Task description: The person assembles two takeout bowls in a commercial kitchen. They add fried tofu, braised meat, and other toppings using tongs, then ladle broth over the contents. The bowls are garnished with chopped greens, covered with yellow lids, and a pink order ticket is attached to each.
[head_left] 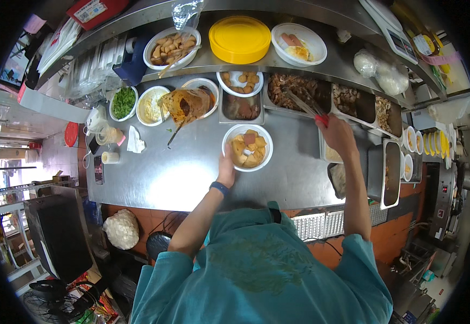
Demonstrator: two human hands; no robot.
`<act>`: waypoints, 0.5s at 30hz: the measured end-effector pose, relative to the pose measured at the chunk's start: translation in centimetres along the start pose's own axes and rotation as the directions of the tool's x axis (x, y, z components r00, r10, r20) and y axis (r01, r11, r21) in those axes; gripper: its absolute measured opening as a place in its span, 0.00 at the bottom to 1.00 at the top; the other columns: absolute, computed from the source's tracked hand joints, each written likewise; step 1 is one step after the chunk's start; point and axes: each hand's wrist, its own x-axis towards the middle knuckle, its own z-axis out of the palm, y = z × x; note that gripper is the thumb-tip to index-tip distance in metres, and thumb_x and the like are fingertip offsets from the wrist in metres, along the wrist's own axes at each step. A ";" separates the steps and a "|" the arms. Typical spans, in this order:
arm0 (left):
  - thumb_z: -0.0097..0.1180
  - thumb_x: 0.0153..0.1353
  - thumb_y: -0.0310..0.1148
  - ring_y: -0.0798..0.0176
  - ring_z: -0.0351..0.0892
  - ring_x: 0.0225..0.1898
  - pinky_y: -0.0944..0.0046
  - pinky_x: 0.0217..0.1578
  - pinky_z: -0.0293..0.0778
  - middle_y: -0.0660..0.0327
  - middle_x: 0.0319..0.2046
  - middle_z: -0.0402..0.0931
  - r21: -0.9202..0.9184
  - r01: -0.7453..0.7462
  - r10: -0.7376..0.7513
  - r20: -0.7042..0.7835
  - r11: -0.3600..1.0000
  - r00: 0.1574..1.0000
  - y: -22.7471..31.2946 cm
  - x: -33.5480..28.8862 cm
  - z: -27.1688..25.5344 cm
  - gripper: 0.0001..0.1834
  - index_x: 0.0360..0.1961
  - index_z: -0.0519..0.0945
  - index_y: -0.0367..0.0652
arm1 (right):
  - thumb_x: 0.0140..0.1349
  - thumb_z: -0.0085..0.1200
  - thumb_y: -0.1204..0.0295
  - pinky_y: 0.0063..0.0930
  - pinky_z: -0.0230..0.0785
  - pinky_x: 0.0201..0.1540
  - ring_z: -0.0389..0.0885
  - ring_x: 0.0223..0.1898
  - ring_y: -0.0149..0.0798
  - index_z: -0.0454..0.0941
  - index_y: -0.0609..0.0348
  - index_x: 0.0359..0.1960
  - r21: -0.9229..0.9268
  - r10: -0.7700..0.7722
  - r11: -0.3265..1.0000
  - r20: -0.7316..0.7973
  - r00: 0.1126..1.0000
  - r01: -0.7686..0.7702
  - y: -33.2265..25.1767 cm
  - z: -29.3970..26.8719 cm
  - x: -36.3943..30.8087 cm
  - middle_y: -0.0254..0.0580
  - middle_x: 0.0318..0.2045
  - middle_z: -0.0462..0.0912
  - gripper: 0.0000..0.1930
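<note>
My left hand point(226, 167) curls round the left side of a white bowl point(270, 146), which rests on the steel counter. Pale yellow-brown cubes and one pinkish piece point(250, 139) lie in it. To the upper right, my right hand point(334, 132) is closed on red-handled metal tongs point(303, 101). Their tips reach into a steel pan point(284, 110) of dark brown shredded meat point(293, 85); whether they pinch any meat, I cannot tell. A pan of reddish-brown pieces point(244, 108) sits just beyond the bowl, with a white bowl of round brown balls point(240, 81) behind it.
Bowls of chopped greens point(123, 103) and white paste point(153, 106), and a sauce-stained container point(189, 105), stand at the back left. A shelf point(202, 60) above holds a yellow lidded tub point(239, 39) and more bowls. Meat pans point(347, 100) and a deep steel pan point(390, 175) line the right.
</note>
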 end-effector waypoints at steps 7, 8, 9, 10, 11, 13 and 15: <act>0.43 0.75 0.52 0.61 0.71 0.61 0.62 0.61 0.68 0.56 0.61 0.71 -0.004 -0.040 0.040 0.066 0.999 0.997 -0.7 -1.0 2.2 0.32 0.66 0.65 0.35 | 0.65 0.54 0.59 0.47 0.78 0.46 0.85 0.44 0.55 0.82 0.62 0.41 -0.191 -0.138 0.968 0.145 0.980 0.165 -3.0 5.1 7.7 0.55 0.39 0.86 0.17; 0.44 0.74 0.52 0.61 0.70 0.62 0.62 0.62 0.67 0.56 0.61 0.70 -0.013 -0.026 0.027 0.091 1.000 0.995 -0.8 -0.9 2.7 0.33 0.67 0.63 0.36 | 0.66 0.52 0.60 0.47 0.77 0.47 0.85 0.44 0.55 0.83 0.62 0.40 -0.205 -0.114 0.968 0.150 0.982 0.144 -3.0 5.6 8.2 0.55 0.41 0.86 0.17; 0.45 0.74 0.52 0.62 0.70 0.62 0.62 0.62 0.67 0.56 0.62 0.70 -0.013 -0.007 0.008 0.092 1.000 0.996 -0.9 -0.8 3.3 0.33 0.67 0.63 0.36 | 0.67 0.51 0.59 0.47 0.77 0.47 0.85 0.44 0.55 0.83 0.62 0.40 -0.197 -0.086 0.973 0.190 0.978 0.124 -2.9 5.9 8.6 0.55 0.41 0.86 0.17; 0.45 0.74 0.53 0.62 0.70 0.62 0.62 0.62 0.67 0.56 0.62 0.70 -0.013 0.010 -0.009 0.093 1.000 0.996 -1.1 -0.7 4.0 0.33 0.68 0.63 0.37 | 0.67 0.51 0.59 0.47 0.77 0.47 0.85 0.44 0.55 0.83 0.62 0.39 -0.191 -0.065 0.976 0.180 0.982 0.100 -2.5 6.3 9.0 0.55 0.41 0.86 0.18; 0.45 0.74 0.53 0.62 0.70 0.62 0.62 0.62 0.67 0.56 0.62 0.69 -0.019 0.024 -0.022 0.097 1.000 0.995 -1.3 -0.5 4.6 0.33 0.68 0.62 0.37 | 0.68 0.50 0.58 0.46 0.78 0.47 0.85 0.44 0.55 0.83 0.62 0.38 -0.168 -0.066 0.981 0.182 0.981 0.097 -1.9 6.5 9.2 0.55 0.41 0.86 0.18; 0.46 0.73 0.53 0.62 0.70 0.63 0.62 0.62 0.67 0.56 0.63 0.69 -0.032 0.054 -0.050 0.116 0.998 0.992 -1.7 -0.4 5.5 0.33 0.68 0.62 0.38 | 0.69 0.48 0.57 0.46 0.78 0.46 0.85 0.45 0.54 0.83 0.62 0.38 -0.121 -0.056 0.990 0.150 0.987 0.075 -0.3 6.9 9.5 0.57 0.41 0.85 0.19; 0.46 0.73 0.53 0.62 0.70 0.63 0.62 0.62 0.67 0.57 0.63 0.69 -0.062 0.069 -0.059 0.147 0.996 0.987 -2.0 0.0 6.5 0.33 0.68 0.62 0.40 | 0.70 0.47 0.56 0.45 0.77 0.44 0.85 0.43 0.53 0.83 0.61 0.37 -0.016 -0.038 0.999 0.168 0.985 0.041 1.6 6.7 9.2 0.57 0.39 0.85 0.20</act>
